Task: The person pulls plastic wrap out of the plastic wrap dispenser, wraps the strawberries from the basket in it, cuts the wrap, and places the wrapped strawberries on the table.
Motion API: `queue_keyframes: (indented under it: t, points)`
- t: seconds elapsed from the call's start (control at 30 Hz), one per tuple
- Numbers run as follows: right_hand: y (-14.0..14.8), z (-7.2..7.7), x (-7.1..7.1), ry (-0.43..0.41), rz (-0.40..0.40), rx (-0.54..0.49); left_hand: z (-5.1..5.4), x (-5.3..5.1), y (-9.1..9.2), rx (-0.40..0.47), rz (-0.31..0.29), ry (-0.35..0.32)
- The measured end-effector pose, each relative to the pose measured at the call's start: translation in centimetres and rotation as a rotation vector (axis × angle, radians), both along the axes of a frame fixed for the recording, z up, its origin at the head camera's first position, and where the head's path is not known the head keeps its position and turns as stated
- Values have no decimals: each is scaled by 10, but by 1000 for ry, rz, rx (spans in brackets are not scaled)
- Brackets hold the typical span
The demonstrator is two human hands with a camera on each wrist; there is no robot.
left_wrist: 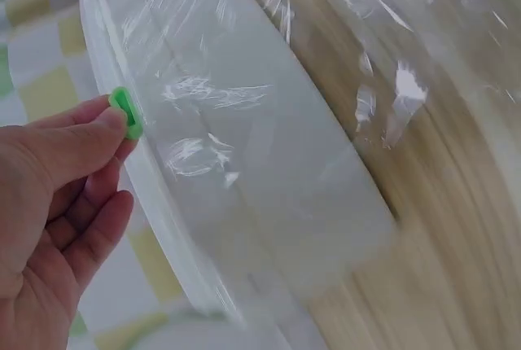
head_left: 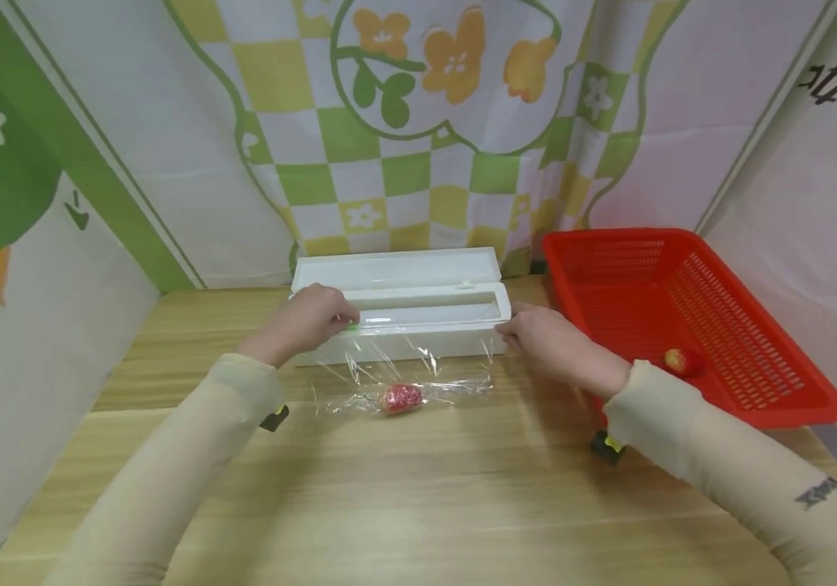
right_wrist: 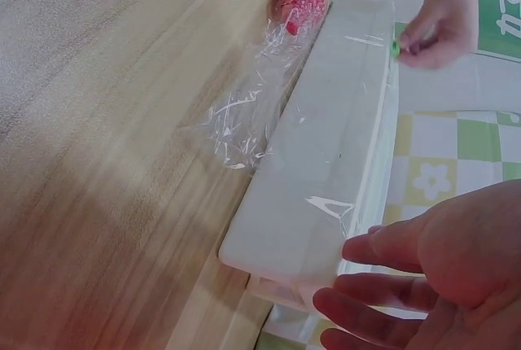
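One green tab (left_wrist: 133, 120), pinched by the left hand (head_left: 316, 316), is part-hidden.

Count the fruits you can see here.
2. One fruit, covered by film, lies on the table; another fruit is in the basket. The right sleeve covers part of the basket, so more could be hidden there.

Ahead of you hangs a cloth curtain (head_left: 355, 175), checked green, yellow and white, with orange flowers (head_left: 455, 61) printed above. On your left, a pale side panel (head_left: 45, 407) carries green and orange shapes; on your right, a whitish panel (head_left: 799, 203) shows dark characters (head_left: 824, 85). Your wood-grained worktop (head_left: 418, 505) catches a soft sheen.
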State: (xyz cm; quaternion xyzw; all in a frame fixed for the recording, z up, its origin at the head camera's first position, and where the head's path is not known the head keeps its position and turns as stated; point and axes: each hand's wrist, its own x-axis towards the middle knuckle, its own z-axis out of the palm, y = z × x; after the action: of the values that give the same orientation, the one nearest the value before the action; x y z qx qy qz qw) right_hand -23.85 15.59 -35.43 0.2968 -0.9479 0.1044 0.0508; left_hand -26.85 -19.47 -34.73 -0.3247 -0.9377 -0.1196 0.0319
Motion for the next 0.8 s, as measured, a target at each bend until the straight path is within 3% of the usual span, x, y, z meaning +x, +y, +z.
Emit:
queue_keyframes:
  t: [0.17, 0.37, 0.6, 0.8]
  points:
    - [1, 0, 0, 18, 4, 3, -1, 4, -27, 33, 30, -19]
    - [-2, 1, 0, -2, 3, -7, -1, 7, -41, 46, 35, -25]
    - [-2, 3, 0, -25, -26, 17, 1, 13, -65, 42, 93, -22]
    - [-1, 1, 0, -20, -16, 13, -3, 20, -86, 61, 112, -25]
